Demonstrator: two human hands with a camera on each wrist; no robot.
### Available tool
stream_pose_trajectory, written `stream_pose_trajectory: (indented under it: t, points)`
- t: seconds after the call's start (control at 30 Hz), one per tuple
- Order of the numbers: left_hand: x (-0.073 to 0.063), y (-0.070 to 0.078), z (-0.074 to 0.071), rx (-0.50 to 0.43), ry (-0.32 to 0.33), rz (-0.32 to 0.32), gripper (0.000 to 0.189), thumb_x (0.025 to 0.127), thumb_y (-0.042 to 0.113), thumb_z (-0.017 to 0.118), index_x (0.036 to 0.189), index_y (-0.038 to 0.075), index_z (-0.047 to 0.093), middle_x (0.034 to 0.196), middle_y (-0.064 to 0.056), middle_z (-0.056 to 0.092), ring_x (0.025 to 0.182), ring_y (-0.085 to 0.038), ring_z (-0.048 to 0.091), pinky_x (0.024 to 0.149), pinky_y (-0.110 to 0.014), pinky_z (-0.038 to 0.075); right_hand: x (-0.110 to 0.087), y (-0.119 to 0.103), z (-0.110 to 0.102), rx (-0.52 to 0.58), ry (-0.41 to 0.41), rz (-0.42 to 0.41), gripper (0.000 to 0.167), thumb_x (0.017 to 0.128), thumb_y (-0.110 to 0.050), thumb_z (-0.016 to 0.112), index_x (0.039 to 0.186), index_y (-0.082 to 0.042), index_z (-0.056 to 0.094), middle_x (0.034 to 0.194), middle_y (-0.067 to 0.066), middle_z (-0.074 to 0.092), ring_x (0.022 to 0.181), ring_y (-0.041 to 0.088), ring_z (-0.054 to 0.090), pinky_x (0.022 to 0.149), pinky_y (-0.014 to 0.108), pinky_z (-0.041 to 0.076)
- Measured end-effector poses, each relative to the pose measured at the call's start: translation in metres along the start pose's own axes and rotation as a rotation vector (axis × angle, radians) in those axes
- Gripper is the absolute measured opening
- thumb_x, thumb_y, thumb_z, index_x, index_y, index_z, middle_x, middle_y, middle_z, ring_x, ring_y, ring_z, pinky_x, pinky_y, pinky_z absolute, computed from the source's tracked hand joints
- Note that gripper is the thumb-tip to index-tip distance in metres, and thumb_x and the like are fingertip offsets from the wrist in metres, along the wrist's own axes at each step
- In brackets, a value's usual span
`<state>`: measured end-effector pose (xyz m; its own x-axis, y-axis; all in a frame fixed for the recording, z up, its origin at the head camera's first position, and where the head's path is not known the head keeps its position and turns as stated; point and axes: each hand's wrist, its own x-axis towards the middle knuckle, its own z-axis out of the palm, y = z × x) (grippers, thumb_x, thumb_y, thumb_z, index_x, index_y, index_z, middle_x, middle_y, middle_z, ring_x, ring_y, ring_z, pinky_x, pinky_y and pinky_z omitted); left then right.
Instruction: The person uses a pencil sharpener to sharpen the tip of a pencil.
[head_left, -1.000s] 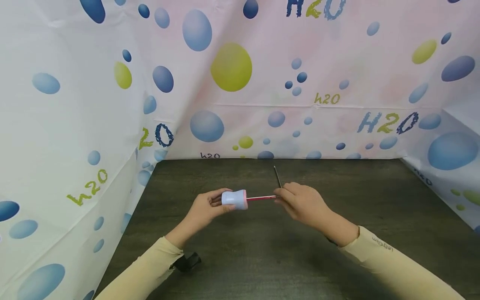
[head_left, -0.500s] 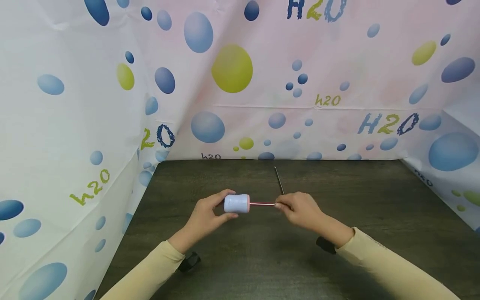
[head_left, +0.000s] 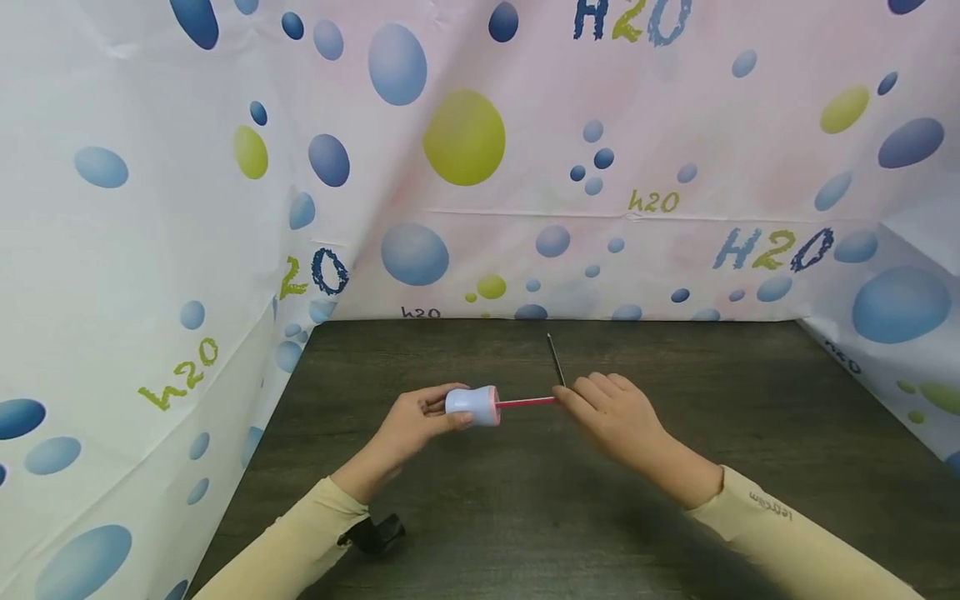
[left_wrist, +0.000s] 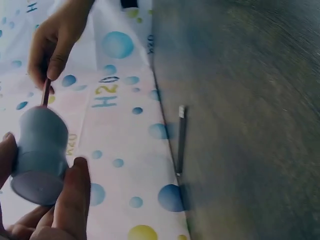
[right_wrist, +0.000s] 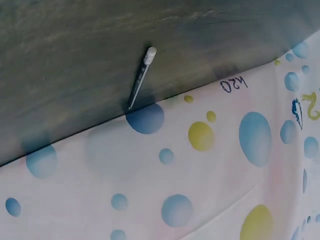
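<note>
A light-blue, waisted pencil sharpener (head_left: pixel 468 406) with a pink end is held by my left hand (head_left: pixel 408 427), fingers and thumb around its sides. Out of the pink end runs a red pencil (head_left: pixel 525 402), its inserted tip hidden inside. My right hand (head_left: pixel 617 425) pinches the pencil's other end. In the left wrist view the sharpener (left_wrist: pixel 42 145) shows its round base, and the right hand (left_wrist: pixel 60 42) grips the pencil beyond it. A dark pencil (head_left: pixel 556 360) lies on the table behind the hands; its white eraser end shows in the right wrist view, where neither hand appears.
The dark wood-grain table (head_left: pixel 495 517) ends at a white sheet (head_left: pixel 525 192) printed with blue and green dots, which stands along the back and both sides. A black strap with a small device (head_left: pixel 377 533) sits at the left wrist.
The right hand has shifted and rolled at the pencil's end, its knuckles now turned up more. The left fingers have closed back around the sharpener, which is tilted slightly. The dark pencil stays put.
</note>
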<state>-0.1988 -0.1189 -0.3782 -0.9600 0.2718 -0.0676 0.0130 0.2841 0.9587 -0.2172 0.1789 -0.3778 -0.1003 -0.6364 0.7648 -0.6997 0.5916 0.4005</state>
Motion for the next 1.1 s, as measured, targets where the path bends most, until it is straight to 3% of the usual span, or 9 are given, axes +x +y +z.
stream_pose_trajectory:
  t: [0.1, 0.23, 0.3, 0.43, 0.53, 0.63, 0.77, 0.87, 1.1]
  points:
    - [0.001, 0.002, -0.001, 0.016, -0.047, 0.024, 0.049, 0.095, 0.018, 0.072, 0.137, -0.004, 0.06, 0.137, -0.028, 0.062, 0.125, -0.037, 0.066, 0.098, -0.044, 0.058, 0.001, 0.0, 0.002, -0.046, 0.083, -0.034, 0.03, 0.11, -0.014, 0.042, 0.092, -0.009, 0.066, 0.072, 0.0, 0.057, 0.059, 0.016, 0.051, 0.049, 0.026, 0.04]
    - [-0.001, -0.001, 0.003, 0.116, -0.029, 0.138, 0.046, 0.094, 0.014, 0.074, 0.134, -0.005, 0.061, 0.132, -0.03, 0.063, 0.12, -0.039, 0.069, 0.096, -0.041, 0.06, 0.001, -0.004, 0.002, 0.027, 0.03, 0.039, 0.039, 0.111, -0.019, 0.04, 0.085, -0.01, 0.067, 0.066, -0.002, 0.057, 0.052, 0.012, 0.05, 0.041, 0.023, 0.033]
    - [-0.003, -0.002, 0.006, 0.208, 0.027, 0.213, 0.046, 0.091, 0.013, 0.078, 0.131, -0.002, 0.063, 0.129, -0.027, 0.066, 0.116, -0.038, 0.07, 0.094, -0.04, 0.06, 0.0, -0.008, -0.001, 0.12, -0.088, 0.133, 0.041, 0.111, -0.023, 0.042, 0.084, -0.01, 0.07, 0.066, -0.003, 0.063, 0.051, 0.01, 0.053, 0.041, 0.021, 0.031]
    - [-0.006, -0.002, 0.012, 0.409, 0.138, 0.38, 0.048, 0.083, 0.011, 0.084, 0.127, 0.003, 0.066, 0.122, -0.02, 0.072, 0.11, -0.034, 0.073, 0.091, -0.04, 0.061, 0.004, -0.012, -0.01, 0.494, -0.495, 0.491, 0.031, 0.107, -0.021, 0.053, 0.086, -0.01, 0.074, 0.069, -0.001, 0.069, 0.051, 0.003, 0.048, 0.049, 0.019, 0.034]
    - [-0.007, -0.001, 0.011, 0.438, 0.16, 0.402, 0.049, 0.082, 0.01, 0.085, 0.127, 0.004, 0.066, 0.12, -0.019, 0.074, 0.108, -0.033, 0.073, 0.091, -0.041, 0.061, 0.009, -0.012, -0.013, 0.607, -0.643, 0.657, 0.018, 0.102, -0.015, 0.06, 0.092, -0.008, 0.074, 0.07, -0.001, 0.068, 0.055, -0.002, 0.044, 0.054, 0.021, 0.037]
    - [-0.005, 0.002, 0.004, 0.305, 0.134, 0.287, 0.048, 0.087, 0.013, 0.082, 0.131, 0.004, 0.065, 0.126, -0.022, 0.07, 0.114, -0.035, 0.071, 0.094, -0.041, 0.06, 0.009, -0.009, -0.009, 0.512, -0.529, 0.527, 0.018, 0.103, -0.021, 0.062, 0.103, -0.006, 0.072, 0.08, 0.0, 0.07, 0.061, 0.002, 0.052, 0.056, 0.022, 0.043]
    - [-0.002, 0.007, -0.008, 0.096, 0.086, 0.109, 0.047, 0.093, 0.015, 0.076, 0.136, 0.002, 0.063, 0.137, -0.027, 0.063, 0.125, -0.039, 0.066, 0.1, -0.043, 0.057, 0.008, -0.003, 0.001, 0.324, -0.188, 0.232, 0.031, 0.108, -0.029, 0.051, 0.107, -0.004, 0.069, 0.085, 0.002, 0.067, 0.069, 0.011, 0.058, 0.059, 0.025, 0.048]
    - [-0.001, 0.009, -0.013, 0.043, 0.039, 0.031, 0.047, 0.095, 0.018, 0.073, 0.137, -0.001, 0.062, 0.14, -0.027, 0.061, 0.129, -0.04, 0.063, 0.101, -0.046, 0.057, 0.01, 0.0, 0.007, 0.197, 0.002, 0.062, 0.033, 0.111, -0.019, 0.042, 0.102, -0.004, 0.07, 0.081, 0.003, 0.063, 0.065, 0.015, 0.052, 0.057, 0.027, 0.043]
    - [0.002, 0.008, -0.011, 0.039, -0.01, 0.028, 0.049, 0.095, 0.017, 0.073, 0.138, -0.003, 0.06, 0.137, -0.028, 0.062, 0.125, -0.037, 0.066, 0.1, -0.045, 0.058, 0.011, 0.0, 0.012, -0.06, 0.076, 0.039, 0.03, 0.104, -0.004, 0.044, 0.096, -0.011, 0.072, 0.078, 0.002, 0.061, 0.065, 0.019, 0.051, 0.062, 0.033, 0.038]
